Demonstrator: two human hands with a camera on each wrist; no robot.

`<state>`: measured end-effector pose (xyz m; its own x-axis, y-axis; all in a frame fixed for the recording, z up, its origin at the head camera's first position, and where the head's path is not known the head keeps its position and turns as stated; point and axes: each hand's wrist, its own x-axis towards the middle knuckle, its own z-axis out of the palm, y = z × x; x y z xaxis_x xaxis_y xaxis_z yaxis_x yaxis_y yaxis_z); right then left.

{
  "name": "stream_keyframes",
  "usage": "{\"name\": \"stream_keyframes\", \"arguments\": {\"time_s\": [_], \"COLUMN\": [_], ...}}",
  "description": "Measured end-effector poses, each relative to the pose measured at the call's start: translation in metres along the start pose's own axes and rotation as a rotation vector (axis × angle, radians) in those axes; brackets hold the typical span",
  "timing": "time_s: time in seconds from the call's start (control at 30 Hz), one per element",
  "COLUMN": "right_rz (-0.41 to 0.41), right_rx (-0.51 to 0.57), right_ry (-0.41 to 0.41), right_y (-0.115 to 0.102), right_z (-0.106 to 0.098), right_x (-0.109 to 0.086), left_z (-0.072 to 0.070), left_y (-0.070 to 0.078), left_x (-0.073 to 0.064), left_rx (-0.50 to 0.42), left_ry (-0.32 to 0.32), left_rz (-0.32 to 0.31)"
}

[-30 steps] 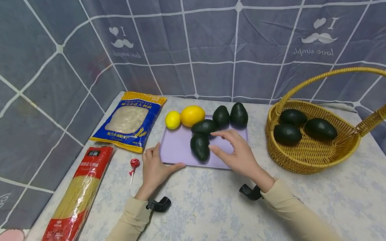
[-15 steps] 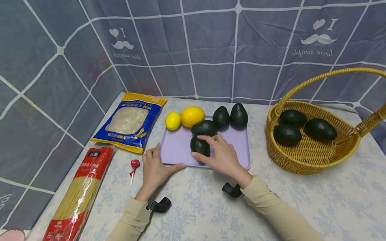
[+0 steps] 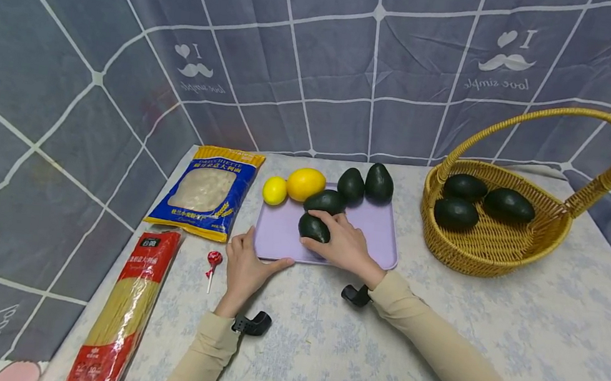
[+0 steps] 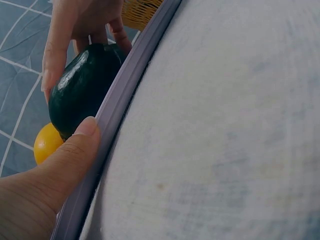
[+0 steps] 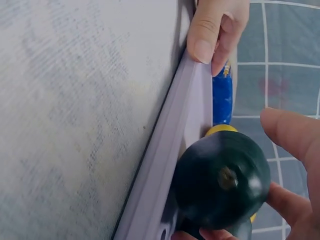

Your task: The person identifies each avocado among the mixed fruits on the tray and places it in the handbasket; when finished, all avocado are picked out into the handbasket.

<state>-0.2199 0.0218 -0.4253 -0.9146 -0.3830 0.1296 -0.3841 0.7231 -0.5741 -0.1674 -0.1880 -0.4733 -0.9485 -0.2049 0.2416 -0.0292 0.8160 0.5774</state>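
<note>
On the lilac tray (image 3: 279,244), my right hand (image 3: 346,245) holds a dark green avocado (image 3: 312,228), thumb at its near side and fingers over its far side. The right wrist view shows the stem end of that avocado (image 5: 220,180) close up, above the tray's front rim. My left hand (image 3: 245,268) grips the tray's front left corner, its thumb (image 4: 75,150) along the front rim and its fingers by the left side. Behind the held avocado lie another avocado (image 3: 325,201), a large lemon (image 3: 306,184) and a smaller lemon (image 3: 274,191). Two avocados (image 3: 351,186) stand at the tray's back right.
A wicker basket (image 3: 486,264) with a tall handle stands to the right, with three avocados (image 3: 509,205) inside. Left of the tray lie a blue pasta bag (image 3: 203,191), a red pack of long pasta (image 3: 125,302) and a red lollipop (image 3: 214,259). A grey curtain (image 3: 331,61) hangs behind.
My right hand has moved left and closed around the front avocado, which has turned and shifted slightly. The left hand stays at the tray corner.
</note>
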Motion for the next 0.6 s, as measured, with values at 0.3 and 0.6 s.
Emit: {"name": "stream_keyframes", "arguments": {"time_s": [0.3,0.6], "right_rz": [-0.016,-0.005], "right_rx": [0.034,0.142], "right_ry": [-0.012,-0.040], "right_y": [0.004,0.014], "right_z": [0.004,-0.004], "right_x": [0.001,-0.007], "left_z": [0.001,0.000], "left_y": [0.001,0.001], "left_x": [0.000,0.000], "left_rx": [0.008,0.006], "left_ry": [0.006,-0.004], "left_rz": [0.008,-0.013]}}
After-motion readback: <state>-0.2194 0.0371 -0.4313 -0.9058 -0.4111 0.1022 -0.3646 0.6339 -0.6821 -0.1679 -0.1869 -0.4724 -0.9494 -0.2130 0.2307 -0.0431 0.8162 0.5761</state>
